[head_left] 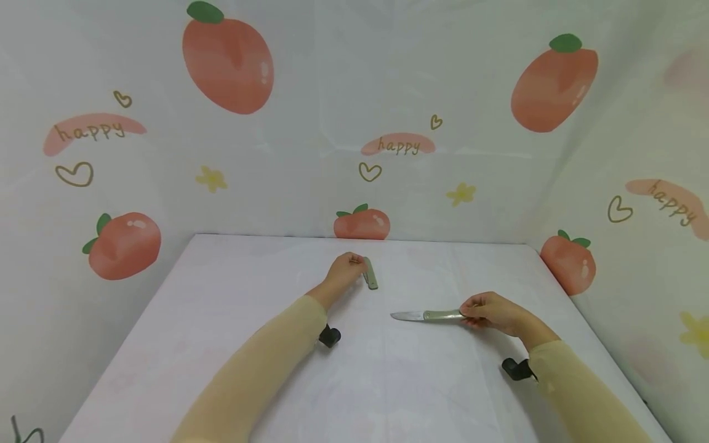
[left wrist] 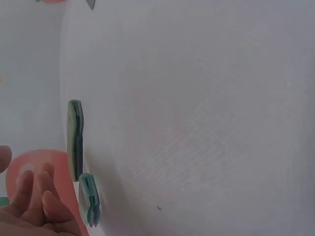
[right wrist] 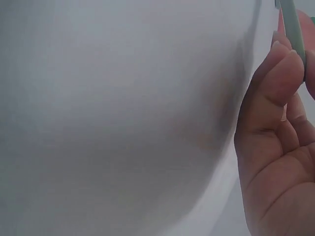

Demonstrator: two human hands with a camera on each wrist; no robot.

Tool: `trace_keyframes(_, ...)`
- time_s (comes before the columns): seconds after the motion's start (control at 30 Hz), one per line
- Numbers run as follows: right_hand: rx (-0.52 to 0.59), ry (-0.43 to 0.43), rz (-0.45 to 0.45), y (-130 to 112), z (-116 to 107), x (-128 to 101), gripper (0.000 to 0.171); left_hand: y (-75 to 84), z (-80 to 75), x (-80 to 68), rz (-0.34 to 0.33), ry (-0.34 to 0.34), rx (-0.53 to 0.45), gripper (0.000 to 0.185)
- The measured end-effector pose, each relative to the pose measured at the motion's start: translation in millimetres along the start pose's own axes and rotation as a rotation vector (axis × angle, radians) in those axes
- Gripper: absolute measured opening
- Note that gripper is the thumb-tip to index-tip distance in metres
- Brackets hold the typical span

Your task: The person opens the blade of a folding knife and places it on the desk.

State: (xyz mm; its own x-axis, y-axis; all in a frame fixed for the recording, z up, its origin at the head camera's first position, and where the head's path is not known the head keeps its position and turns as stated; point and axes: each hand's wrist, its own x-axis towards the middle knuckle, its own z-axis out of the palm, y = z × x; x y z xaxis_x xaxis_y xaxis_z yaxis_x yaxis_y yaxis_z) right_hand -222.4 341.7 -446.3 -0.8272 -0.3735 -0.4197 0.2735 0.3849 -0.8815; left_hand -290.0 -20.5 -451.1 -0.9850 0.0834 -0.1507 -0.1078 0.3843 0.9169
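In the head view my right hand (head_left: 493,312) pinches the end of a pale green handle. It belongs to an unfolded folding knife (head_left: 442,315), whose blade points left. The right wrist view shows thumb and fingers on the knife handle (right wrist: 294,29); most of the knife is out of frame. My left hand (head_left: 344,274) is beside a folded green knife (head_left: 372,274) on the table. In the left wrist view, thumb and fingers of the left hand (left wrist: 42,206) are apart, with nothing visibly held. Near them lie the longer green folded piece (left wrist: 75,140) and a shorter green folded piece (left wrist: 89,199).
A white cloth covers the table (head_left: 354,381). Behind and beside it hangs a white curtain (head_left: 332,80) printed with orange fruit, hearts and the word "happy". Black wrist devices sit under the left cuff (head_left: 299,326) and right cuff (head_left: 554,363).
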Motion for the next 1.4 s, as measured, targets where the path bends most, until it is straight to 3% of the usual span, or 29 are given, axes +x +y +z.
trace_keyframes(0.33, -0.077, 0.028, 0.061, 5, -3, 5, 0.017, 4.4, 8.2, 13.6, 0.053, 0.024, 0.389, 0.034)
trace_keyframes(0.53, -0.127, 0.069, 0.111, 3, 0, 8, 0.012, 7.7, 11.1, 14.0, 0.039, 0.002, 0.548, 0.041)
trace_keyframes(0.83, -0.197, 0.141, 0.170, -4, 4, 5, 0.013, 11.0, 19.3, 15.8, 0.086, 0.032, 0.768, 0.053)
trace_keyframes(1.0, -0.264, 0.176, 0.187, -11, 6, 1, 0.018, 11.6, 22.0, 13.4, 0.116, 0.030, 0.826, 0.050)
trace_keyframes(1.4, -0.351, 0.176, 0.108, -31, 15, -4, 0.023, 12.1, 18.2, 7.9, 0.141, -0.023, 0.751, 0.010)
